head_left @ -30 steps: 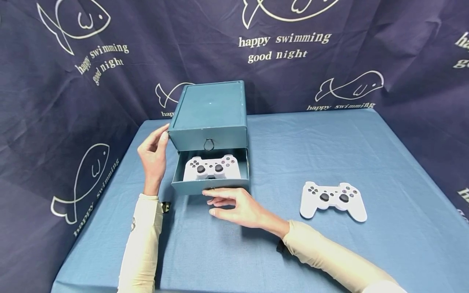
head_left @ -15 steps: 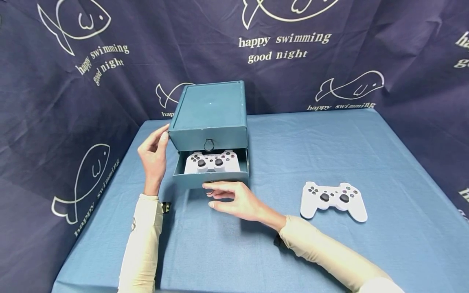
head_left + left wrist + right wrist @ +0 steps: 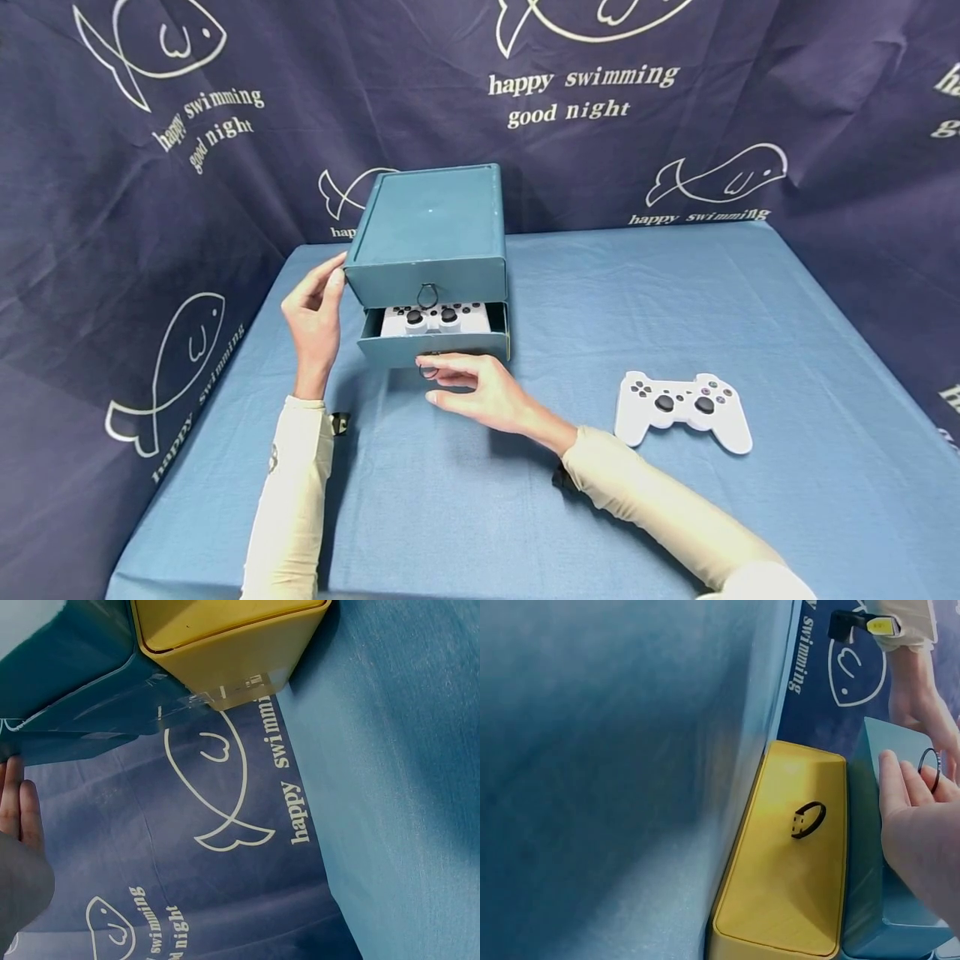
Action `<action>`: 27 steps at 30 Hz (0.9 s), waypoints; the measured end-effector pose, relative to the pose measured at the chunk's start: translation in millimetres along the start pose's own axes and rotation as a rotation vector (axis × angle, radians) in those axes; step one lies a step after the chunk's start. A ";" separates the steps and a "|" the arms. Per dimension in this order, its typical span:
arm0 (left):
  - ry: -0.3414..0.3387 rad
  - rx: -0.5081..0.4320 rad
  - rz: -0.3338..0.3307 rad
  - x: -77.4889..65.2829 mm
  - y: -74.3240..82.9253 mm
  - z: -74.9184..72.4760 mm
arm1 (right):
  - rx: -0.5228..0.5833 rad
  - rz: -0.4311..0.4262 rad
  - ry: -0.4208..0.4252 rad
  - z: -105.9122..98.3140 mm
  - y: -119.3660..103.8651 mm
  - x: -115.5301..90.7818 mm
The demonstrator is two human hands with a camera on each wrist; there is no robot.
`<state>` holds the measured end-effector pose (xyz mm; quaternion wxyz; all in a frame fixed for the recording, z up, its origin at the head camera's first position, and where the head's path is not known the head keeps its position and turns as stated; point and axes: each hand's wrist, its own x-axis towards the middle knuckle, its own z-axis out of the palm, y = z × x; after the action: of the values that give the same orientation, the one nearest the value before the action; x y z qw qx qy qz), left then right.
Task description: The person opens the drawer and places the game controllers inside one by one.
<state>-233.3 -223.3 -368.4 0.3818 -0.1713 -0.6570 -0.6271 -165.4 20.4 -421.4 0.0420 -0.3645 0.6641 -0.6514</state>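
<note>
A teal drawer box (image 3: 431, 218) stands at the back of the table, its lower teal drawer (image 3: 386, 352) pulled partway out. Inside that drawer lies a white game controller (image 3: 467, 321), its far edge hidden beneath the upper drawer front. My right hand (image 3: 483, 393) has extended fingers against the lower drawer's front, by its black loop pull (image 3: 930, 766). My left hand (image 3: 313, 323) rests its fingertips against the box's left side. A second white game controller (image 3: 681, 408) lies on the table to the right.
Beneath the teal drawers, both wrist views show a yellow drawer (image 3: 780, 855) with a black loop. The blue tablecloth (image 3: 585, 283) stretches around the box. A dark fish-print curtain (image 3: 585, 158) hangs close behind and along both sides.
The lower drawer has slid inward with its controller, which now shows less. My right hand has moved forward with the drawer front. My left hand and the other controller stay put.
</note>
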 end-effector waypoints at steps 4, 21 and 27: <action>0.000 -0.002 -0.002 0.0 0.3 0.2 | -0.015 0.008 0.012 -1.9 2.5 3.4; -0.002 0.006 -0.010 -1.1 -0.3 0.2 | -0.029 0.038 0.045 -10.9 10.4 16.5; 0.006 -0.013 -0.008 -0.5 -0.7 0.7 | -0.034 0.048 0.056 -12.1 10.2 19.8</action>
<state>-233.6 -222.6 -369.1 0.3800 -0.1692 -0.6524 -0.6335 -190.7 18.7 -420.5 0.0329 -0.3307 0.6845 -0.6488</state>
